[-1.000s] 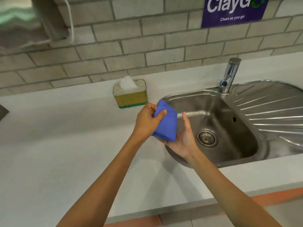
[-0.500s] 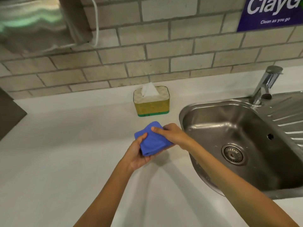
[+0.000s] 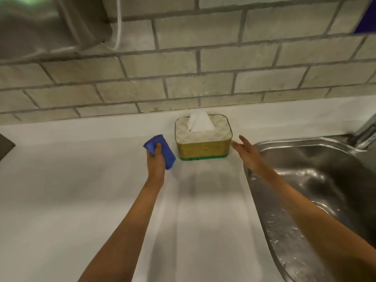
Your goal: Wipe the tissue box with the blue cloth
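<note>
The tissue box (image 3: pixel 203 147) stands on the white counter against the brick wall; it has a cream quilted lid, yellow sides, a green base and a white tissue sticking up. My left hand (image 3: pixel 155 161) holds the folded blue cloth (image 3: pixel 165 152) just left of the box, a small gap between cloth and box. On the box's right side my right hand (image 3: pixel 247 151) reaches in with fingers spread and empty, fingertips close to the box's right wall.
A steel sink (image 3: pixel 317 169) with wet walls fills the right side, its tap (image 3: pixel 366 131) at the far right edge. A metal dispenser (image 3: pixel 40 23) hangs on the wall at upper left. White counter (image 3: pixel 81 190) spreads left and toward me.
My right hand let go of the cloth, which stays in my left hand. Both hands moved forward from beside the sink to either side of the tissue box, and the view moved closer.
</note>
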The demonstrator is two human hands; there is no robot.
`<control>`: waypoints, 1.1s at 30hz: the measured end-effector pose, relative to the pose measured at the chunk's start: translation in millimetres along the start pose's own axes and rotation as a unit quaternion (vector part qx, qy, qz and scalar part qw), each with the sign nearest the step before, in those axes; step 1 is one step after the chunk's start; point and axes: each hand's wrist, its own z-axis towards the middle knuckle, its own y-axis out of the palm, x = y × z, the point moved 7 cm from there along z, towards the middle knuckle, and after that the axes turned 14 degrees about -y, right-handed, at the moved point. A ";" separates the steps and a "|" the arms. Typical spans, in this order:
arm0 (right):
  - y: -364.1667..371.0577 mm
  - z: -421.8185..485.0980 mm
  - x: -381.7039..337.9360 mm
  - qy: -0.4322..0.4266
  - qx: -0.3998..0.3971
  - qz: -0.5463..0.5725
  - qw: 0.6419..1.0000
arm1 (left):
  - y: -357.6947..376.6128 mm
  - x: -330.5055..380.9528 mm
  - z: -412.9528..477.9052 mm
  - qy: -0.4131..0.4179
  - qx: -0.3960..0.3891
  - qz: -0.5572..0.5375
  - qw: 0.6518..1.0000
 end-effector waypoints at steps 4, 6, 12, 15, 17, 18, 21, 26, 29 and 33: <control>10.0 3.7 2.8 -0.027 -0.024 0.003 0.999 | 21.5 -1.6 15.0 0.011 0.001 0.034 0.999; 13.2 5.2 -0.3 -0.055 -0.022 -0.015 0.998 | 28.8 -2.3 15.7 0.027 -0.009 0.041 0.999; 15.9 -2.8 -10.2 -0.099 0.023 -0.043 0.994 | 32.2 -4.0 7.8 0.043 -0.039 0.042 0.997; 11.2 -19.0 -14.5 -0.108 0.041 -0.034 0.993 | 26.7 -6.9 -5.7 0.049 -0.045 0.049 0.997; 7.5 -32.3 -16.9 -0.104 0.051 -0.033 0.993 | 22.7 -9.1 -15.5 0.047 -0.047 0.061 0.996; 5.4 -39.1 -18.8 -0.101 0.056 -0.036 0.993 | 20.4 -9.8 -21.3 0.045 -0.046 0.068 0.996; -1.0 -58.8 -25.4 -0.091 0.062 -0.035 0.993 | 12.0 -12.8 -36.4 0.039 -0.029 0.092 0.995; -9.4 -88.1 -40.5 -0.084 0.042 -0.088 0.992 | -3.9 -13.1 -61.1 0.043 0.011 0.162 0.986; -13.4 -103.8 -50.6 -0.089 0.035 -0.115 0.989 | -12.2 -11.6 -73.7 0.043 0.026 0.192 0.980; -16.4 -116.2 -54.9 -0.090 0.025 -0.093 0.991 | -21.0 -7.9 -84.7 0.045 0.048 0.224 0.972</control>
